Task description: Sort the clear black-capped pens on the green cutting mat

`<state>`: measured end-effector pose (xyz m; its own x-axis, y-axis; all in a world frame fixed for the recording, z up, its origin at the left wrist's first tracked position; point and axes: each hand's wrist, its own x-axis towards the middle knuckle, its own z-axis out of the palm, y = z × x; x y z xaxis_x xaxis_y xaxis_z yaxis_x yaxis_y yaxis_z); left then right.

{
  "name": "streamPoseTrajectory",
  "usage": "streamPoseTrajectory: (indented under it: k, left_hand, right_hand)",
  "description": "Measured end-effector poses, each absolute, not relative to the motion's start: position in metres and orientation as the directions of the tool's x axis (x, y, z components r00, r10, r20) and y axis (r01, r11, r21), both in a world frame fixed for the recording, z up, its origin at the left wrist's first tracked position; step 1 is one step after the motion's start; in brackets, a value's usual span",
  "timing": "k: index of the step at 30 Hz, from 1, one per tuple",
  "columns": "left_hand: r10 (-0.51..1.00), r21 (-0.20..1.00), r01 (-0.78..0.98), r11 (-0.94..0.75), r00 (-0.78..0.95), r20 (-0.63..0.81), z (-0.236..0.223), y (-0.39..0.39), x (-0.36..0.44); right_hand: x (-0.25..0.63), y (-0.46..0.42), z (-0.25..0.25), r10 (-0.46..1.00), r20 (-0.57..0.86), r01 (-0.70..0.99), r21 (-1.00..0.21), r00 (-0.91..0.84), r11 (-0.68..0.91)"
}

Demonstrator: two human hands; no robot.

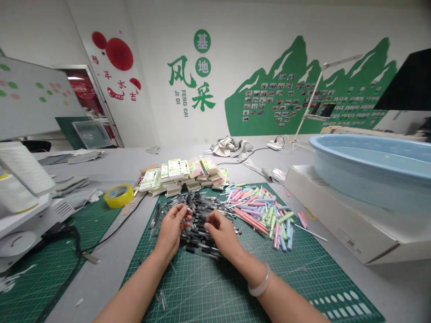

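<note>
A heap of black-and-clear pens (198,233) lies on the green cutting mat (208,296), spread beneath and between both hands. Over its left side, my left hand (172,226) is closed in a pinch, with a small pale tip at the fingers too small to name. My right hand (222,232) is above the pens' right side, thumb and fingers pressed together; whatever they grip, if anything, is hidden. To the right of that hand lies a pile of pink, green, blue and purple pen-like sticks (262,208).
Stacked small printed boxes (177,172) stand behind the pens. Left are yellow tape (118,196), a black cable (117,229) and a white sewing machine (30,224). A blue basin (370,175) rests on a white carton (343,220) at right. Cloths (229,147) lie at the back.
</note>
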<state>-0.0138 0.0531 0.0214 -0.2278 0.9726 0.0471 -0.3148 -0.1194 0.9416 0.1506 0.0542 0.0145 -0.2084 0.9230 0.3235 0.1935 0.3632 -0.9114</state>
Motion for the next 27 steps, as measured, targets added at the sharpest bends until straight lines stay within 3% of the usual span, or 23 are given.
streamPoseTrajectory:
  k: [27]
  left_hand:
    - [0.981, 0.971, -0.196, -0.136, -0.162, 0.105, 0.02, 0.047, -0.003]
  right_hand:
    - [0.148, 0.054, 0.013, 0.927, 0.303, 0.206, -0.915, -0.222, 0.348]
